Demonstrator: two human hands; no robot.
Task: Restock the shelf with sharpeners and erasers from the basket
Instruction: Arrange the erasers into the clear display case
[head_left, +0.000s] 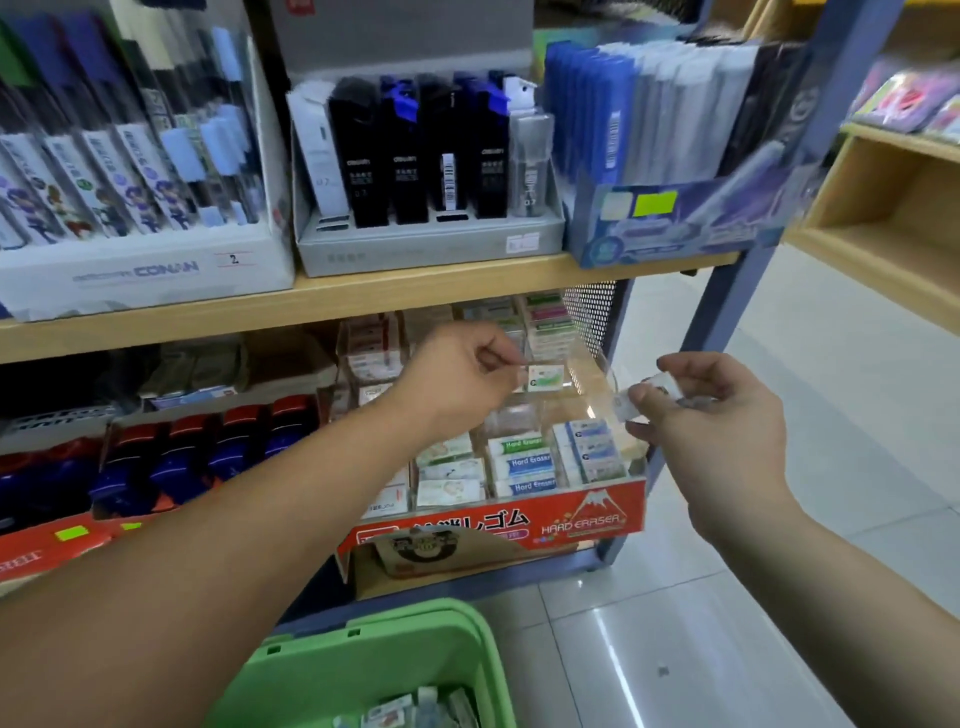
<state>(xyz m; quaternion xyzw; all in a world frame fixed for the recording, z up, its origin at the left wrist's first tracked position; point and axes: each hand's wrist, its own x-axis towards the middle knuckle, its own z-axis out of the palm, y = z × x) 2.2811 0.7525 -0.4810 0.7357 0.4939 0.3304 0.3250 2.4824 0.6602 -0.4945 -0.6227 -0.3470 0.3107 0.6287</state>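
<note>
My left hand (462, 376) reaches into the lower shelf and pinches a small white eraser (544, 376) with a green label, holding it over the clear acrylic compartments of the red eraser display box (571, 519). To the right, outside the shelf frame, my right hand (717, 410) grips a few small wrapped erasers (626, 408) between thumb and fingers. The green basket (467, 639) sits at the bottom centre on the floor, with several packaged erasers (395, 714) inside.
The upper wooden shelf board (363, 296) carries boxes of pencil leads and pens. Red and blue sharpener boxes (208, 457) fill the lower shelf's left side. A blue metal post (727, 291) bounds the shelf at right, with tiled floor (779, 597) and another wooden rack (883, 208) beyond.
</note>
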